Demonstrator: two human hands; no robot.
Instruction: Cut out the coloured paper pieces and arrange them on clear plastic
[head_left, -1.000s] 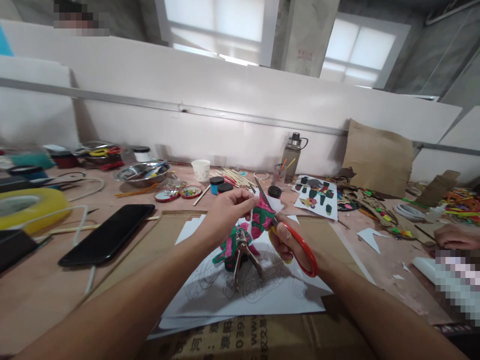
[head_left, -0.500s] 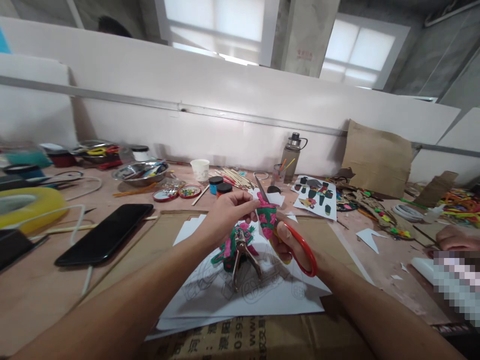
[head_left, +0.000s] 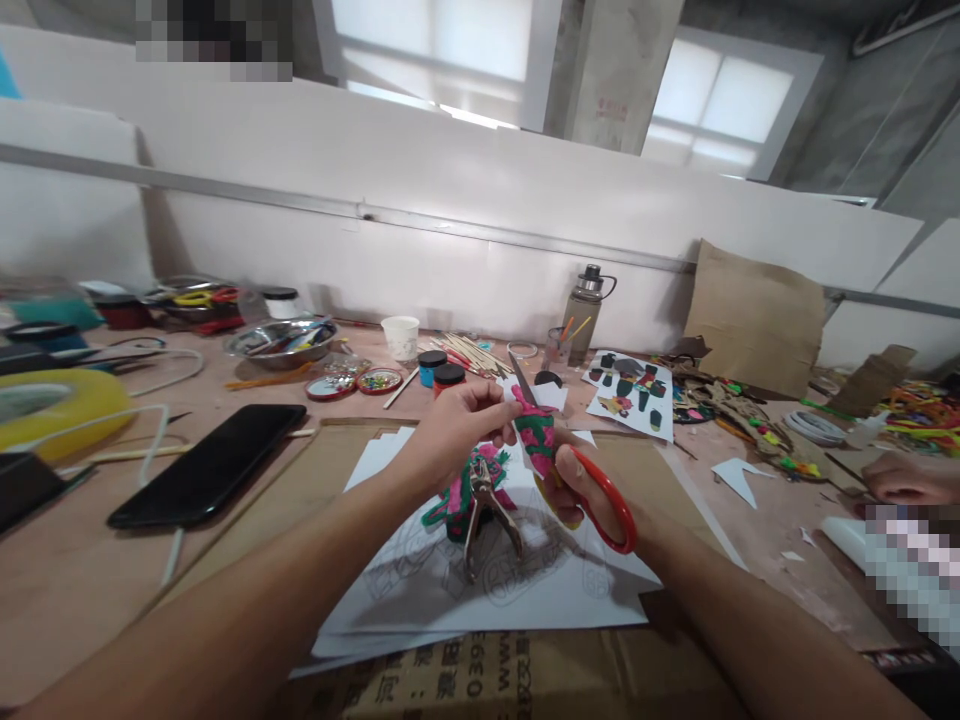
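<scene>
My left hand [head_left: 466, 418] pinches the upper edge of a pink-and-green painted paper piece [head_left: 535, 440]. In my right hand [head_left: 581, 485] are scissors [head_left: 621, 515] with red handles, my fingers wrapped round them. Their blades point up and away, with the painted piece against them; whether they are cutting into it I cannot tell. Below my hands a metal hole punch [head_left: 484, 505] lies on more pink-and-green painted pieces [head_left: 456, 500]. Under these are white sheets [head_left: 420, 610] with pencil drawings.
A black phone [head_left: 214, 465] and a yellow tape roll [head_left: 56, 420] lie at left. Paint jars [head_left: 449, 378], a paper cup [head_left: 401, 338] and a bottle [head_left: 585, 310] stand behind. Another person's hand [head_left: 911, 478] rests at far right. Cardboard [head_left: 600, 670] lies beneath the sheets.
The painted piece and my hands have barely shifted; the scissors stay at its upper edge. The other person's hand at right has moved slightly left.
</scene>
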